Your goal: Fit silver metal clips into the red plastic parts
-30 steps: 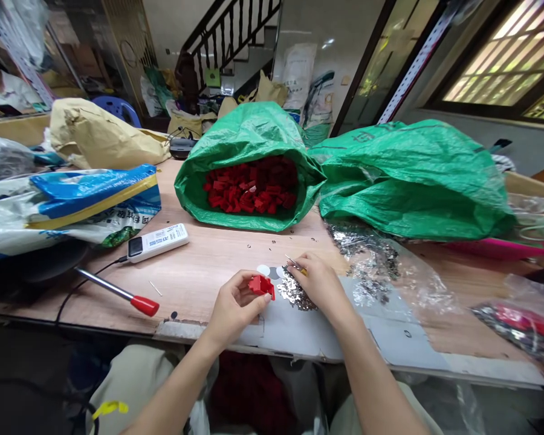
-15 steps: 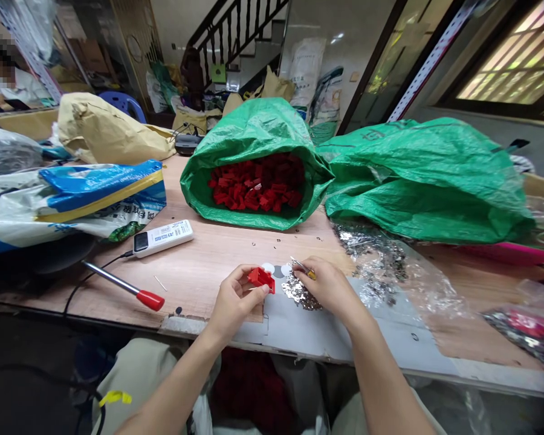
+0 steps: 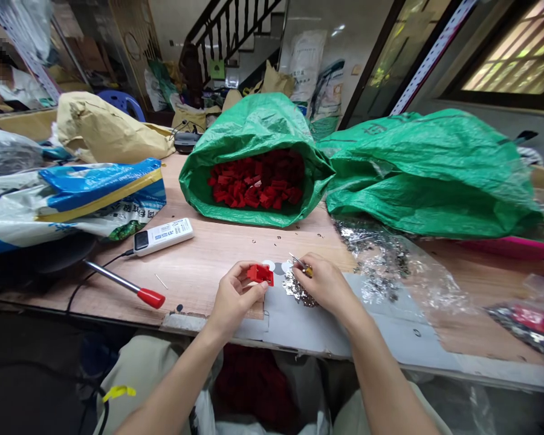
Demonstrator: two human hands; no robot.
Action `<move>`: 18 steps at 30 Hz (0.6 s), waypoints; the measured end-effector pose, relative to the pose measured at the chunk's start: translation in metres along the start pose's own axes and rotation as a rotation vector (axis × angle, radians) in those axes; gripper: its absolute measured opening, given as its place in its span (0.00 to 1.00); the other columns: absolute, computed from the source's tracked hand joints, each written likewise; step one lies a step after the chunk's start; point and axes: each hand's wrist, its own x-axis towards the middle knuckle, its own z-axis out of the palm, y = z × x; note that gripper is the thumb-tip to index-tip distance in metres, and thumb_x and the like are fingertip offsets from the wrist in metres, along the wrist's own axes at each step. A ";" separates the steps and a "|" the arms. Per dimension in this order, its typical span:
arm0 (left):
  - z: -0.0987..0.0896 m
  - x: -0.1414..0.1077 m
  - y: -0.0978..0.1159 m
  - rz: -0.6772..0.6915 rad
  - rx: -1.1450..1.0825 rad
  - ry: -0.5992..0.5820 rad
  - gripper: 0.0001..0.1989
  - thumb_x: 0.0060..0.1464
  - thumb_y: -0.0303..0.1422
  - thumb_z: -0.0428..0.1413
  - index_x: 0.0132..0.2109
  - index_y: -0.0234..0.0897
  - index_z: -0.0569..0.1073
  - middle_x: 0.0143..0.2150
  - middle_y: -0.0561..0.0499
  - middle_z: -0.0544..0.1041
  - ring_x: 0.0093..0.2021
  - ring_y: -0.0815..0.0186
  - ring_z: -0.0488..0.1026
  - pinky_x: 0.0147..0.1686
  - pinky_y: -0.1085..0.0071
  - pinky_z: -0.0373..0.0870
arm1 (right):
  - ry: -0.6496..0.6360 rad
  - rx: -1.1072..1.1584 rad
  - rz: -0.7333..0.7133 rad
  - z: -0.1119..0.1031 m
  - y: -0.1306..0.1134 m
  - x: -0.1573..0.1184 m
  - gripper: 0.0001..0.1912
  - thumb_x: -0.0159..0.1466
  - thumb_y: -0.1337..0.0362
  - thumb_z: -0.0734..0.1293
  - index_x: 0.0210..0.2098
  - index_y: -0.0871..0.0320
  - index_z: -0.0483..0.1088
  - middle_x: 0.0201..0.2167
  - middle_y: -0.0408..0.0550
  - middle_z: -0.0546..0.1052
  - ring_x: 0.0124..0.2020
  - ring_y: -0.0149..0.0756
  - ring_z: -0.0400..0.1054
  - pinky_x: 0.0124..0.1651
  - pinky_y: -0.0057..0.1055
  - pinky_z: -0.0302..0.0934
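My left hand (image 3: 236,295) pinches a small red plastic part (image 3: 260,274), its open side showing. To its right, my right hand (image 3: 321,283) is closed round a thin pointed tool (image 3: 307,270) with a yellowish handle, its tip pointing up and left. Under the fingers of that hand lies a pile of small silvery metal pieces (image 3: 298,291) on a grey sheet (image 3: 335,329). Behind both hands an open green sack (image 3: 258,121) holds many red parts (image 3: 254,184).
A second green sack (image 3: 426,175) and clear plastic (image 3: 417,278) with metal pieces lie on the right. On the left are a white device (image 3: 164,236), a red-tipped lever (image 3: 150,298) and a blue-white bag (image 3: 95,199). A person (image 3: 16,87) sits far left.
The red part in my left hand has tilted slightly and sits a little higher. My right hand has shifted slightly, still holding the tool. The view has moved a little.
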 end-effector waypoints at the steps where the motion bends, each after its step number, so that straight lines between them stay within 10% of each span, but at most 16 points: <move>1: 0.000 0.000 0.000 0.006 -0.003 0.012 0.15 0.51 0.32 0.65 0.46 0.37 0.74 0.50 0.44 0.80 0.49 0.61 0.78 0.48 0.70 0.73 | 0.015 0.019 0.004 0.001 0.001 0.000 0.06 0.63 0.67 0.63 0.30 0.56 0.70 0.33 0.49 0.76 0.36 0.41 0.71 0.39 0.32 0.59; 18: 0.008 0.006 0.001 -0.009 -0.069 0.065 0.17 0.44 0.28 0.65 0.43 0.33 0.73 0.45 0.42 0.82 0.44 0.60 0.79 0.42 0.70 0.71 | 0.051 -0.087 0.046 0.024 0.022 0.007 0.16 0.59 0.48 0.61 0.27 0.52 0.71 0.30 0.48 0.77 0.30 0.43 0.74 0.32 0.34 0.61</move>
